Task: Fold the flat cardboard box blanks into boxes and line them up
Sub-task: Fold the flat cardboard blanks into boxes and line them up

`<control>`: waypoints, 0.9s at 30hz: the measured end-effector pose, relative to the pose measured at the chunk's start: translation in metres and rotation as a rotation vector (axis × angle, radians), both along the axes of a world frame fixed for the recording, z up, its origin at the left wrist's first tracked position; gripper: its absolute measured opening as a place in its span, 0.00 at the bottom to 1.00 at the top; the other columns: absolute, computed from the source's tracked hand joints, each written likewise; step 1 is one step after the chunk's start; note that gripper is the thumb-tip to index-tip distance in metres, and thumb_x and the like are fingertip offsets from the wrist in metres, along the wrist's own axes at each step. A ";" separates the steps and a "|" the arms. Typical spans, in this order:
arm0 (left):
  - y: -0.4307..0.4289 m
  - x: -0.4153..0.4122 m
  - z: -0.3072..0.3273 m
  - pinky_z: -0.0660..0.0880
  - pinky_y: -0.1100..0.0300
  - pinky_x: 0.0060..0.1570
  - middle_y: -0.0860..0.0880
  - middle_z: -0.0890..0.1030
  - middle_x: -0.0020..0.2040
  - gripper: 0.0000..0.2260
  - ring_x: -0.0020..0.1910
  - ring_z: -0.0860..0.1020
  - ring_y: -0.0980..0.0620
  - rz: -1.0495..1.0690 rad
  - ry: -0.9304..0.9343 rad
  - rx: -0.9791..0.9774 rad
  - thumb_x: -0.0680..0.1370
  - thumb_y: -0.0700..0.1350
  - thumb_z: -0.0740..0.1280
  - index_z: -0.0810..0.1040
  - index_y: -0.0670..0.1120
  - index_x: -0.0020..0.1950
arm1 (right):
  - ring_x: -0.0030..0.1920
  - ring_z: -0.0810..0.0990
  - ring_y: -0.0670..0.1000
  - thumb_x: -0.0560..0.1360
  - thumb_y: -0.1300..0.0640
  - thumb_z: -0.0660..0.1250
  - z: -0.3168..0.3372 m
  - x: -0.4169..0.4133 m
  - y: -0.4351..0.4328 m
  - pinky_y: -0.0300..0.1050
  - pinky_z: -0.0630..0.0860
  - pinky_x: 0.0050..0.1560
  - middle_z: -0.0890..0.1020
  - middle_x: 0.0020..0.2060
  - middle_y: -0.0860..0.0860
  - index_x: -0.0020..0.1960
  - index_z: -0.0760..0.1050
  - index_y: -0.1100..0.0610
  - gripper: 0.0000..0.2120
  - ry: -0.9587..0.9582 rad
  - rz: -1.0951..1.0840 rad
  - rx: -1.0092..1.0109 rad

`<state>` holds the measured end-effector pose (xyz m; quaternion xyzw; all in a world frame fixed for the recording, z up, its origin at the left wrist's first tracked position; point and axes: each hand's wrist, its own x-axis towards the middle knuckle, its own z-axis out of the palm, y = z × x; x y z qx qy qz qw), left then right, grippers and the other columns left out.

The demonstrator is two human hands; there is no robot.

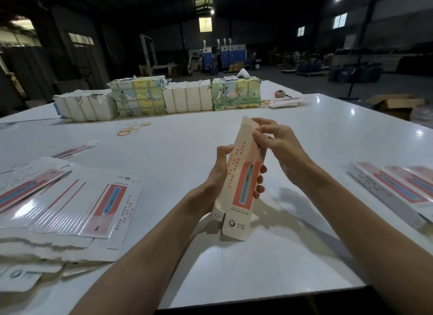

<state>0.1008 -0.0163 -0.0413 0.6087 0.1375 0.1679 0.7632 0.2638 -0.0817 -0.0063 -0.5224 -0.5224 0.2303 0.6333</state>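
Note:
A long, narrow cream and coral box [241, 174] stands raised above the white table [187, 150], half formed, its bottom flaps [234, 228] hanging open. My left hand [218, 174] grips its lower half, thumb on the left edge and fingertips wrapped round the right. At the far end, my right hand [274, 139] pinches the top flap. A fanned stack of flat blanks [70, 204] lies at the left. Finished boxes [393, 185] lie side by side at the right edge.
Wrapped bundles of stock [159, 99] form a row across the far side of the table. Loose rubber bands [133, 128] lie in front of them. A few more blanks [285, 102] and a small tape roll [280, 93] sit far right. A cardboard carton [396, 103] stands on the floor.

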 end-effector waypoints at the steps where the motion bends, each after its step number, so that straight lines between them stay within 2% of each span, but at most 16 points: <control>1: 0.000 0.000 0.001 0.83 0.54 0.40 0.44 0.85 0.45 0.33 0.38 0.85 0.45 -0.007 0.006 0.000 0.80 0.69 0.50 0.78 0.41 0.57 | 0.62 0.81 0.54 0.83 0.57 0.68 0.001 0.000 -0.001 0.39 0.83 0.47 0.78 0.69 0.46 0.52 0.86 0.63 0.12 0.025 0.020 0.004; 5: 0.000 -0.001 0.004 0.83 0.55 0.40 0.44 0.84 0.44 0.35 0.38 0.84 0.46 -0.034 0.029 -0.011 0.80 0.70 0.47 0.78 0.41 0.57 | 0.62 0.81 0.55 0.83 0.58 0.68 0.003 -0.001 -0.003 0.43 0.83 0.50 0.78 0.67 0.48 0.49 0.86 0.62 0.11 0.063 0.041 0.011; 10: -0.001 -0.003 0.010 0.82 0.57 0.38 0.43 0.83 0.42 0.35 0.35 0.83 0.47 -0.026 0.070 -0.014 0.82 0.69 0.44 0.77 0.42 0.55 | 0.65 0.80 0.58 0.82 0.56 0.69 0.003 0.002 -0.004 0.56 0.81 0.64 0.78 0.66 0.50 0.46 0.86 0.60 0.11 0.063 0.055 0.022; 12: -0.005 0.000 0.009 0.80 0.60 0.34 0.44 0.79 0.40 0.32 0.32 0.79 0.51 0.106 0.094 0.021 0.83 0.68 0.45 0.76 0.44 0.50 | 0.68 0.78 0.57 0.79 0.54 0.69 0.004 0.003 -0.003 0.54 0.77 0.68 0.79 0.67 0.52 0.49 0.85 0.62 0.11 0.111 0.135 0.023; 15: -0.010 0.004 0.007 0.73 0.64 0.30 0.49 0.73 0.33 0.28 0.27 0.71 0.55 0.278 0.086 0.043 0.84 0.67 0.48 0.72 0.45 0.43 | 0.70 0.77 0.53 0.78 0.53 0.69 0.005 0.004 -0.001 0.46 0.73 0.67 0.80 0.68 0.51 0.55 0.84 0.64 0.15 0.141 0.225 0.015; 17: -0.011 0.004 0.005 0.73 0.64 0.31 0.49 0.73 0.32 0.27 0.28 0.71 0.55 0.250 0.052 -0.011 0.84 0.66 0.48 0.72 0.45 0.45 | 0.70 0.77 0.53 0.79 0.52 0.70 0.003 0.006 0.001 0.51 0.74 0.70 0.81 0.67 0.50 0.56 0.84 0.62 0.13 0.097 0.176 0.046; 19: -0.007 -0.001 0.005 0.73 0.64 0.31 0.48 0.74 0.34 0.25 0.28 0.72 0.54 0.239 -0.039 -0.111 0.84 0.64 0.49 0.72 0.44 0.49 | 0.69 0.79 0.54 0.81 0.54 0.70 -0.002 0.007 0.003 0.57 0.74 0.72 0.81 0.66 0.50 0.62 0.81 0.58 0.12 0.102 0.127 0.073; 21: -0.003 -0.006 0.004 0.73 0.64 0.29 0.46 0.73 0.35 0.23 0.28 0.72 0.53 0.202 -0.158 -0.252 0.84 0.63 0.51 0.71 0.44 0.51 | 0.67 0.81 0.53 0.82 0.54 0.69 -0.009 0.002 0.004 0.57 0.77 0.71 0.82 0.65 0.50 0.70 0.75 0.54 0.17 0.109 0.130 0.041; 24: -0.001 -0.009 0.000 0.75 0.63 0.30 0.45 0.74 0.37 0.24 0.30 0.73 0.52 0.132 -0.217 -0.366 0.83 0.62 0.54 0.75 0.42 0.53 | 0.60 0.85 0.55 0.83 0.49 0.68 -0.023 -0.013 0.006 0.56 0.81 0.63 0.86 0.57 0.51 0.73 0.70 0.51 0.21 0.080 0.177 -0.019; 27: 0.001 -0.007 -0.008 0.82 0.57 0.39 0.41 0.82 0.43 0.28 0.37 0.82 0.47 0.161 -0.168 -0.256 0.84 0.64 0.54 0.82 0.43 0.52 | 0.58 0.86 0.56 0.82 0.47 0.69 -0.031 -0.022 0.009 0.59 0.82 0.60 0.87 0.56 0.51 0.74 0.69 0.48 0.23 0.093 0.125 0.023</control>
